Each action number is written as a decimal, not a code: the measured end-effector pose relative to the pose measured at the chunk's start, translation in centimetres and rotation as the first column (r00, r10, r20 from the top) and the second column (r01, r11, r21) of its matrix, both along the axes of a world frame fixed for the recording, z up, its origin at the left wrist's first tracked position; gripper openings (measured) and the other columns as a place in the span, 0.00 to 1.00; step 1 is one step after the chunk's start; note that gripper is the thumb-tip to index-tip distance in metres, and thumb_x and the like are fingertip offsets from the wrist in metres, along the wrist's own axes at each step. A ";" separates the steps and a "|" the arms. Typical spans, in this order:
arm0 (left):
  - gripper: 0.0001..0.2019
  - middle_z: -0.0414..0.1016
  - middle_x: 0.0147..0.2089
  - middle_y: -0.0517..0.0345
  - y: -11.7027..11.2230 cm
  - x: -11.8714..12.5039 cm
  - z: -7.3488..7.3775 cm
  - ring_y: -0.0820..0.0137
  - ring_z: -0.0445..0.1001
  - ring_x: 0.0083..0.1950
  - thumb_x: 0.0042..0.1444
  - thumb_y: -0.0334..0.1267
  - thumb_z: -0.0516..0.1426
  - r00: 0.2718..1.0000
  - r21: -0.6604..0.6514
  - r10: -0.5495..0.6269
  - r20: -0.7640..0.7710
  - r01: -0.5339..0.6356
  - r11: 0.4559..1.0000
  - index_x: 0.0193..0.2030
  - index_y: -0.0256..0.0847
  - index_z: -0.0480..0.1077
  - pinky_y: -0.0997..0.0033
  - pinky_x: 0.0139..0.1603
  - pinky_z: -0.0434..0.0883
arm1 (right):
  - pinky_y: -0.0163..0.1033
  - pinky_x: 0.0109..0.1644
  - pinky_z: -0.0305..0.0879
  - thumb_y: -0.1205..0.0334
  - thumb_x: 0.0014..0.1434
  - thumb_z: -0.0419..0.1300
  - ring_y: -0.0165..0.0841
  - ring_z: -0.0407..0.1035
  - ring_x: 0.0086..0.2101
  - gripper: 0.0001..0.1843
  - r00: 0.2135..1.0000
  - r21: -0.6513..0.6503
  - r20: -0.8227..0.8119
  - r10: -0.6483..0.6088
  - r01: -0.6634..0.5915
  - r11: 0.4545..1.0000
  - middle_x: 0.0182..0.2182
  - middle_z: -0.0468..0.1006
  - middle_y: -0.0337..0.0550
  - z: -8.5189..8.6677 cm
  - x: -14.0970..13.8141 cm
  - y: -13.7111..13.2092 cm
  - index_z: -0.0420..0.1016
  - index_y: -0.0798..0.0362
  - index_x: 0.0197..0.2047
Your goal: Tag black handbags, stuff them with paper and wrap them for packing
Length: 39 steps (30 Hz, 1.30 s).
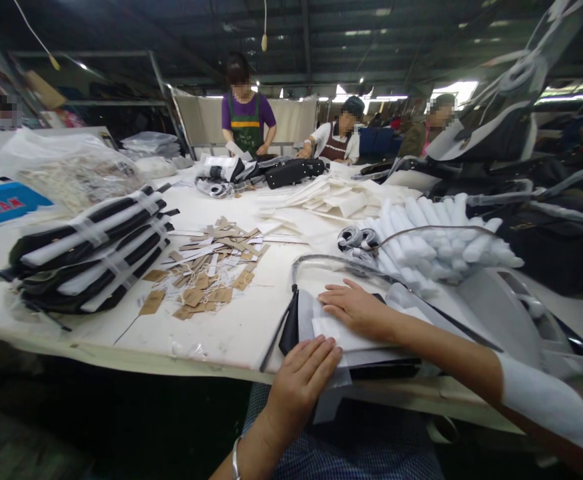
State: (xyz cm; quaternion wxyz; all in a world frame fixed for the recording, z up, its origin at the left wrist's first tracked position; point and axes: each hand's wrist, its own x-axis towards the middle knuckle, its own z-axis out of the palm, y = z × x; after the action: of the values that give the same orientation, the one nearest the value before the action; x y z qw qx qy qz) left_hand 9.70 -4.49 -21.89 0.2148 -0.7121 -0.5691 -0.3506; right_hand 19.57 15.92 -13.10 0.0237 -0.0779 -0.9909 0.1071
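A black handbag lies at the table's front edge, with white wrapping sheets over its top. My right hand rests flat on these sheets, its fingers spread to the left. Nearer to me, my left hand lies with outstretched fingers along the front left edge of the sheets. A thin translucent flap hangs down beside its fingertips. The bag's strap, sleeved in clear plastic, loops behind my right hand. Most of the bag is hidden under the sheets and my right arm.
Cardboard hang tags lie heaped left of the bag. Wrapped black bags are stacked farther left. White foam rolls and black bags crowd the right. Co-workers stand across the table, beyond white sheets.
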 end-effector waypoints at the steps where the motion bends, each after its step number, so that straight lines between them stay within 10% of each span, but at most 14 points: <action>1: 0.19 0.74 0.61 0.49 0.0 0.0 0.1 0.65 0.68 0.66 0.71 0.30 0.45 1.000 -0.003 -0.001 0.005 0.001 1.000 0.64 0.35 0.66 0.59 0.63 0.71 | 0.60 0.67 0.54 0.61 0.71 0.49 0.42 0.65 0.61 0.18 0.992 0.007 -0.122 -0.014 0.015 1.000 0.57 0.76 0.51 -0.1 1.6 -0.8 0.72 0.53 0.59; 4: 0.19 0.73 0.62 0.49 0.0 -0.2 0.4 0.65 0.68 0.66 0.71 0.32 0.46 1.000 -0.036 -0.021 0.021 0.022 0.999 0.65 0.36 0.65 0.59 0.63 0.71 | 0.46 0.62 0.66 0.67 0.68 0.54 0.36 0.70 0.56 0.19 0.873 0.019 -0.487 0.018 -0.010 1.000 0.55 0.77 0.52 -1.6 7.5 -3.9 0.69 0.54 0.61; 8: 0.19 0.72 0.63 0.46 -0.1 -0.4 0.6 0.63 0.67 0.67 0.70 0.34 0.49 0.997 -0.078 -0.071 0.042 0.074 0.994 0.65 0.34 0.64 0.57 0.64 0.70 | 0.42 0.59 0.69 0.71 0.68 0.53 0.34 0.71 0.55 0.20 0.832 0.182 -0.501 0.239 -0.168 0.969 0.49 0.82 0.47 -5.8 13.4 -8.1 0.71 0.54 0.61; 15: 0.22 0.71 0.64 0.44 -0.2 -0.5 1.1 0.61 0.67 0.66 0.67 0.33 0.54 0.996 -0.106 -0.075 0.039 0.079 0.991 0.67 0.34 0.62 0.55 0.64 0.71 | 0.40 0.65 0.56 0.70 0.70 0.49 0.30 0.70 0.54 0.19 0.775 0.379 -0.587 0.236 0.005 0.925 0.52 0.81 0.39 -12.5 11.1 -10.0 0.76 0.47 0.56; 23: 0.25 0.69 0.65 0.43 -0.3 -0.5 1.0 0.60 0.64 0.69 0.67 0.33 0.52 0.998 -0.127 -0.065 -0.018 0.062 0.990 0.70 0.36 0.58 0.55 0.65 0.69 | 0.40 0.55 0.68 0.69 0.67 0.57 0.30 0.76 0.46 0.12 0.659 0.308 -0.701 0.272 -0.064 0.949 0.42 0.85 0.43 -10.5 8.2 -10.4 0.78 0.53 0.50; 33: 0.22 0.69 0.66 0.45 -0.3 -0.2 -0.2 0.62 0.62 0.70 0.68 0.28 0.49 0.997 -0.086 -0.006 -0.082 -0.001 0.996 0.69 0.36 0.60 0.56 0.66 0.67 | 0.44 0.54 0.75 0.68 0.68 0.50 0.36 0.78 0.47 0.16 0.719 0.023 -0.687 0.109 -0.129 0.991 0.43 0.84 0.51 -10.3 10.9 -14.6 0.77 0.57 0.50; 39: 0.21 0.72 0.63 0.45 -0.2 0.0 -0.6 0.62 0.66 0.68 0.70 0.28 0.46 0.987 0.011 0.051 -0.149 -0.050 0.999 0.67 0.35 0.62 0.58 0.63 0.71 | 0.34 0.53 0.75 0.68 0.69 0.50 0.32 0.80 0.42 0.19 0.681 0.135 -0.702 0.210 -0.162 0.978 0.41 0.85 0.42 -10.1 11.3 -13.7 0.76 0.49 0.56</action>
State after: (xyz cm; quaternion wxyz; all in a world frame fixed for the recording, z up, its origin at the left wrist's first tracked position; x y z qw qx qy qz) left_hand 9.68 -4.70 -22.46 0.2685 -0.7209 -0.5680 -0.2927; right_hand 30.92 2.24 -23.23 0.3961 0.0712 -0.9100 0.1000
